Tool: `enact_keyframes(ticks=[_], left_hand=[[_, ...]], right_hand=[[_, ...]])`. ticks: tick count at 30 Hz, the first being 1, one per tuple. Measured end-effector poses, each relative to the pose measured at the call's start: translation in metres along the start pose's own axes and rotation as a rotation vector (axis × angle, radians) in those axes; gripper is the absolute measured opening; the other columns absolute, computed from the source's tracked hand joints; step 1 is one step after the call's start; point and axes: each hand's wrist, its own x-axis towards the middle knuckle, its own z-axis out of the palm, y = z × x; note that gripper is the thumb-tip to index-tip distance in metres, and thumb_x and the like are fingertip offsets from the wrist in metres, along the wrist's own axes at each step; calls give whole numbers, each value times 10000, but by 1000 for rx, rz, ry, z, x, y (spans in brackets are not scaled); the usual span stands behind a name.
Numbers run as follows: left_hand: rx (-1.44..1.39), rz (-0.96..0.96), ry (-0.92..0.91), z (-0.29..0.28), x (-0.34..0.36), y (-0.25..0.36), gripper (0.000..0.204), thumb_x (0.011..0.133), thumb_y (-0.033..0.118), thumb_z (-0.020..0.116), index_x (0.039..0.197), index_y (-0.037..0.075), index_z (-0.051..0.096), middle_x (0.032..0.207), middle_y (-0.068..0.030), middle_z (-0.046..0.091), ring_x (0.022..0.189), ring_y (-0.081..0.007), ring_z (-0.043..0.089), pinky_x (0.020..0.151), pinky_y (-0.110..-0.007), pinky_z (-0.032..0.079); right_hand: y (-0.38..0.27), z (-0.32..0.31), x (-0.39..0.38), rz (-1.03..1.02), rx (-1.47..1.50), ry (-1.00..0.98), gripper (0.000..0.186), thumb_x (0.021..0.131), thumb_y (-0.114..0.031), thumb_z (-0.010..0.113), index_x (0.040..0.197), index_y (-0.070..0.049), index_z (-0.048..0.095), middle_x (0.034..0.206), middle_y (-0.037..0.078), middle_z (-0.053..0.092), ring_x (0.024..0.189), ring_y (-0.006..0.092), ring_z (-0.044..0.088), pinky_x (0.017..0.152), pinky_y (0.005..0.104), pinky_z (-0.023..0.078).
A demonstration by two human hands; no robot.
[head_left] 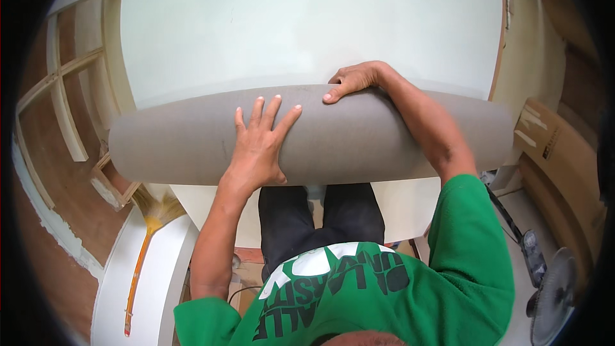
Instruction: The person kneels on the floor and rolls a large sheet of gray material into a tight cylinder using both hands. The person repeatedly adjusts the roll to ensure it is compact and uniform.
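Crosswise before the standing person, a large grey roll of sheet material (359, 134) is laid, its long axis run from left to right, square to the way the body is faced. It is set between the torso and a broad pale green sheet (307, 25), which is spread out beyond it; whether roll and sheet are one piece cannot be told. Both hands are placed on the roll, so neither is parted from it by a gap. The left hand (259, 144) is laid palm down, left of the middle, with its fingers spread and pointed toward the far side and its thumb set out near the close edge. The right hand (352, 83) is carried farther, to the far edge just right of the middle; its thumb is rested on the grey surface, while its other fingers are mostly hidden, so it cannot be told whether anything is pinched. From the far edge, then, the right hand is the nearer, and from the close edge the left. The right forearm (429, 122) is passed over the roll. At the left, a yellow-bristled broom (138, 275) is seen beside a wooden frame (57, 90); at the right, a cardboard box (551, 134) is seen near one end.
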Motion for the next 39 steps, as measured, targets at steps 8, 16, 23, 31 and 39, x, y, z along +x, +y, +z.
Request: enact_keyframes(ticks=[8,16,23,31,39], left_hand=[[-53,-30,-56,-8,2,6,1384,352,238,985,1564,269,318,1610,-155,270,1497,-409,235,1176,-690,178],[-6,-14,-69,-11,3,14,1471,278,265,989,1577,221,299,1618,-179,263,1508,-426,211,1184,-673,162],[-39,49,64,-8,-18,12,1302,403,275,984,1549,231,368,1604,-200,284,1489,-441,255,1172,-691,181],[-135,110,214,126,-98,27,1017,722,253,819,1591,241,290,1666,-149,121,1544,-409,105,1192,-681,74],[302,100,590,166,-61,21,998,764,145,725,1609,293,214,1671,-150,92,1544,-424,80,1162,-706,82]], right_hand=[[-9,9,-32,-137,-166,330,1018,696,-771,693,1318,32,630,1323,257,619,1163,382,636,941,457,544],[-17,18,-32,-40,-52,109,1318,609,-885,678,1445,106,438,1387,355,523,1284,445,554,1051,458,501],[-25,10,-25,-27,-55,60,1314,596,-856,718,1466,86,429,1435,337,494,1329,433,514,1092,457,452],[-6,10,-12,-41,-97,114,1187,678,-838,671,1451,44,485,1426,270,538,1328,380,522,1113,456,412],[-8,-3,-16,-15,64,-45,1057,763,-808,641,1406,26,553,1424,245,552,1319,375,528,1113,456,412]])
